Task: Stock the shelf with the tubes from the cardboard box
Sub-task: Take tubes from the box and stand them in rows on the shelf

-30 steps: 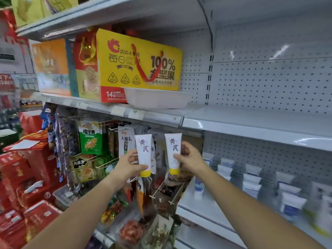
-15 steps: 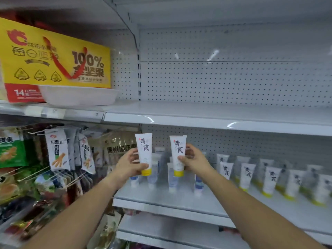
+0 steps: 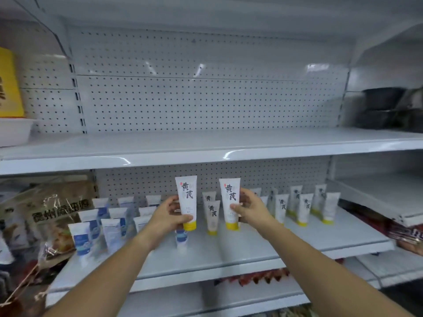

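Over the last second I have swung to the right. The hanging snack packets that were straight ahead of me are now only a blurred bag (image 3: 52, 213) at the left edge, and the yellow gift box (image 3: 9, 83) has slid almost out of view. What fills the middle now is the shelf (image 3: 229, 248) I am stocking.

My grip has not changed on the way. My left hand (image 3: 168, 216) is still wrapped round the lower part of one white tube (image 3: 186, 197), and my right hand (image 3: 249, 209) pinches a second matching tube (image 3: 230, 197). Both tubes are upright with their yellow caps down.

Both are held in the air above the shelf, in front of the two yellow-capped tubes (image 3: 212, 213) already standing there. The blue-labelled tubes (image 3: 107, 225) stand to the left and the longer rows of the same yellow-capped kind (image 3: 302, 207) to the right.

So I judge the carry is done and I am at the right section. What remains for this pair is to set them down cap-first in the bare stretch at the front, in line with their own kind. The cardboard box is not in view, so I cannot say how many are left.
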Tool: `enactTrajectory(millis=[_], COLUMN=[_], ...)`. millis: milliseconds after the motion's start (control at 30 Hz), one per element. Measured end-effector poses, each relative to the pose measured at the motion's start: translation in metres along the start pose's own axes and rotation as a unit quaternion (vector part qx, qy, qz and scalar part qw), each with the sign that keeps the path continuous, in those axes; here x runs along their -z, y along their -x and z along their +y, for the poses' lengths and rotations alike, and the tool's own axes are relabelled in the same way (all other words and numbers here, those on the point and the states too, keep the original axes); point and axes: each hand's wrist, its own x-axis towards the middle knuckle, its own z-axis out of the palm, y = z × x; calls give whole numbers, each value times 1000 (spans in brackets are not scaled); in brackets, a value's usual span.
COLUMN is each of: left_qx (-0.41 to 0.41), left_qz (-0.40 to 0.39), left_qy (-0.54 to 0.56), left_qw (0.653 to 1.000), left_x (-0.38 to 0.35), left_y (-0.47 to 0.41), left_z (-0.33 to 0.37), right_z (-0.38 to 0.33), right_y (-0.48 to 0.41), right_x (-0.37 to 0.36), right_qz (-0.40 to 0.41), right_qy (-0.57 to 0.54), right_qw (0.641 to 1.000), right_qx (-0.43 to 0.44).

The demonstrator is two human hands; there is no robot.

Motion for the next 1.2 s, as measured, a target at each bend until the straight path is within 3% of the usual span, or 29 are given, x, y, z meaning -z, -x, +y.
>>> enactTrajectory(millis=[233,567,833,1200], left_qx=[6,10,19,41], left_qz=[-47,-64,-28,97], left_qy=[13,-1,-45,-81], left_qw=[999,998,998,991], left_x=[-47,-66,-71,-100], left_y=[-29,-55,-57,-55], left_z=[-19,-40,-70,-107], right_z=[9,36,66,92], right_y=[5,-9,-33,-58], right_x=[45,52,55,64], right_qz=[44,84,42,-36], right_qy=[20,27,8,-4], right_qw=[999,995,998,998], right_qx=[-21,-42,-55,-54])
